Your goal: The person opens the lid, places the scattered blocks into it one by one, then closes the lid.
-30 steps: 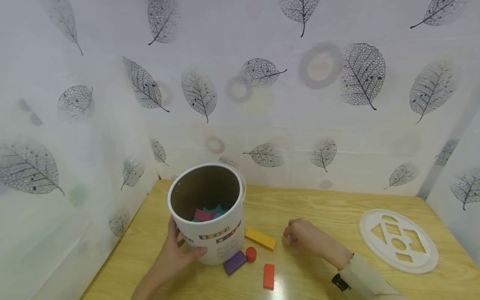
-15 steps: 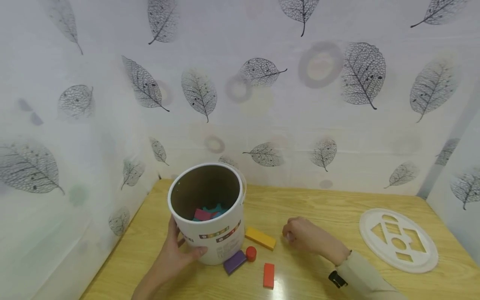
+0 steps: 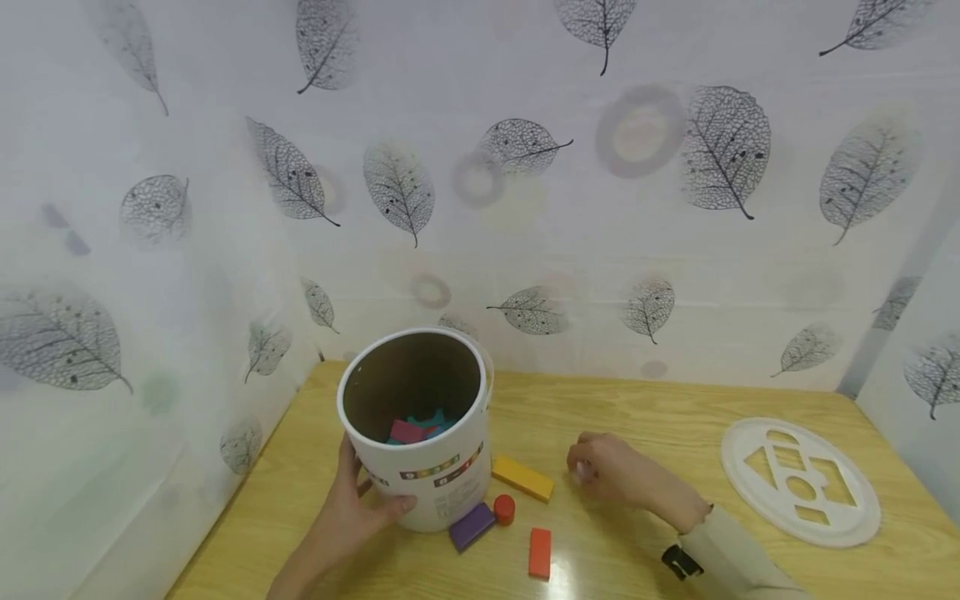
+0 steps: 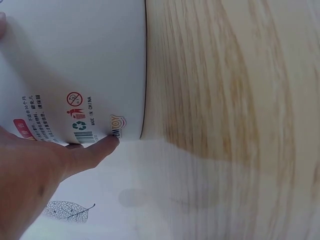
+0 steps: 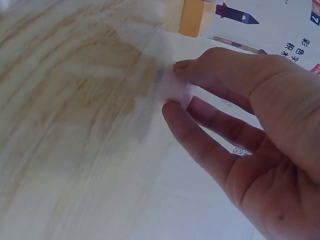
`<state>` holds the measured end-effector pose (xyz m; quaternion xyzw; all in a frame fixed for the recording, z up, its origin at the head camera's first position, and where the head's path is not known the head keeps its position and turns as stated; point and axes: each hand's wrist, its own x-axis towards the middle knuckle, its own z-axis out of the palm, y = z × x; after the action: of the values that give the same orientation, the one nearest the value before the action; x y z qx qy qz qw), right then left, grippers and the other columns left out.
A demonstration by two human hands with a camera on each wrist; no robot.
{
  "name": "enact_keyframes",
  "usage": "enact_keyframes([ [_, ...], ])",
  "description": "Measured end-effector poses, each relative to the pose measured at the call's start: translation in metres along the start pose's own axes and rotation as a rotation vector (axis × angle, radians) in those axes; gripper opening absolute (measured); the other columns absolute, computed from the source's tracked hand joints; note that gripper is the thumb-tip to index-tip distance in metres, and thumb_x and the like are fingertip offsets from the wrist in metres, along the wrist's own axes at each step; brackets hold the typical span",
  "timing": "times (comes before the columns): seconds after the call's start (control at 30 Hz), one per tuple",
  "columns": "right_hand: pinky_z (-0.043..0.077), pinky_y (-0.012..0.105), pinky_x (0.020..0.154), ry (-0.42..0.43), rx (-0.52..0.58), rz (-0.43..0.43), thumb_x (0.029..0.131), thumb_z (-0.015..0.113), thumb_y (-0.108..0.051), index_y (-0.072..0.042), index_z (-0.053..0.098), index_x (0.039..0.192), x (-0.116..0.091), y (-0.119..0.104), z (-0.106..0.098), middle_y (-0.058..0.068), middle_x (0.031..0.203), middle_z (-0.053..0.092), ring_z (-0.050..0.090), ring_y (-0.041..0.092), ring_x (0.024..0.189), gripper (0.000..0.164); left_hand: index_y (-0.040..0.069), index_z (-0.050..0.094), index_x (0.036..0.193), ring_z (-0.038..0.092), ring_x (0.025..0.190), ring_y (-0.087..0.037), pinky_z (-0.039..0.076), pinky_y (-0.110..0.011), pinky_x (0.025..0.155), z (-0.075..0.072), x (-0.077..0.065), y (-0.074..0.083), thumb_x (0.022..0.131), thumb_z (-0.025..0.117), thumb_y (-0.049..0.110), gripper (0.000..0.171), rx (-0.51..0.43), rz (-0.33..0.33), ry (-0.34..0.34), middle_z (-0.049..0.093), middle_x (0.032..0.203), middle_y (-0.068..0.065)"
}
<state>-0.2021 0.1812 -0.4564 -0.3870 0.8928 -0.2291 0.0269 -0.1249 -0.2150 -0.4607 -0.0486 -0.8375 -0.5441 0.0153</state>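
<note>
A white bucket [image 3: 422,496] with printed labels stands on the wooden table, with several coloured blocks [image 3: 408,432] inside. My left hand [image 3: 352,512] grips its left side, thumb on the front wall; in the left wrist view a finger touches the wall near the base. Right of the bucket, my right hand [image 3: 618,473] is low over the table. In the right wrist view its thumb and fingers pinch a small pale pink piece [image 5: 175,86], perhaps a block, partly hidden. A yellow block [image 3: 522,478] lies between that hand and the bucket.
A purple block [image 3: 472,527], a red cylinder [image 3: 504,509] and a red rectangular block [image 3: 539,552] lie in front of the bucket. At the right is a round white board [image 3: 750,500] with shaped cut-outs. Leaf-patterned sheets [image 3: 555,250] border the table's back and sides.
Both hands, the bucket and the blocks keep almost the same places. The head view has shifted very slightly.
</note>
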Motion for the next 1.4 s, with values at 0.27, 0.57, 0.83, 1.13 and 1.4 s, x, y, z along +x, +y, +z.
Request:
enact_keyframes([
  [0.27,0.055,0.015,0.063,0.079,-0.008,-0.049,0.081,0.072,0.009,-0.006,0.070,0.090,0.009,0.000,-0.014,0.001,0.084,0.062,0.056,0.008,0.075,0.018,0.033,-0.011,0.163,0.013,0.155,-0.053,0.038,-0.075,0.111,-0.001,0.000,0.000,0.081,0.087,0.029,0.129,0.010,-0.004,-0.001,0.002,0.173,-0.016],
  [0.57,0.065,0.025,0.071,0.270,0.002,-0.073,0.088,0.074,0.002,-0.005,0.072,0.099,0.031,-0.009,-0.051,0.005,0.098,0.069,0.067,0.017,0.085,0.014,0.038,-0.011,0.163,0.014,0.155,-0.052,0.037,-0.076,0.111,-0.001,0.001,-0.003,0.081,0.087,0.027,0.128,-0.001,0.006,0.002,0.003,0.173,-0.014],
  [0.83,0.066,0.024,0.071,0.448,-0.004,-0.190,0.086,0.076,0.004,-0.005,0.073,0.096,0.052,-0.020,-0.079,0.007,0.097,0.070,0.072,0.019,0.086,0.015,0.037,-0.011,0.163,0.013,0.155,-0.052,0.037,-0.076,0.111,0.000,0.000,-0.001,0.082,0.087,0.027,0.128,-0.004,0.008,-0.003,0.002,0.173,-0.014],
  [1.13,0.066,0.025,0.075,0.477,0.008,-0.241,0.087,0.076,0.002,-0.007,0.073,0.100,0.066,-0.040,-0.103,0.005,0.100,0.068,0.069,0.014,0.086,0.016,0.039,-0.011,0.162,0.016,0.155,-0.051,0.037,-0.076,0.111,0.001,0.001,-0.003,0.082,0.087,0.029,0.127,0.000,-0.006,-0.004,0.003,0.174,-0.012],
  [1.4,0.066,0.025,0.078,0.470,0.032,-0.276,0.087,0.076,0.002,-0.005,0.073,0.101,0.074,-0.051,-0.108,0.005,0.097,0.068,0.070,0.016,0.089,0.016,0.035,-0.012,0.163,0.013,0.154,-0.053,0.036,-0.076,0.111,0.000,0.000,-0.002,0.082,0.087,0.029,0.128,0.000,-0.007,-0.006,0.001,0.173,-0.015],
])
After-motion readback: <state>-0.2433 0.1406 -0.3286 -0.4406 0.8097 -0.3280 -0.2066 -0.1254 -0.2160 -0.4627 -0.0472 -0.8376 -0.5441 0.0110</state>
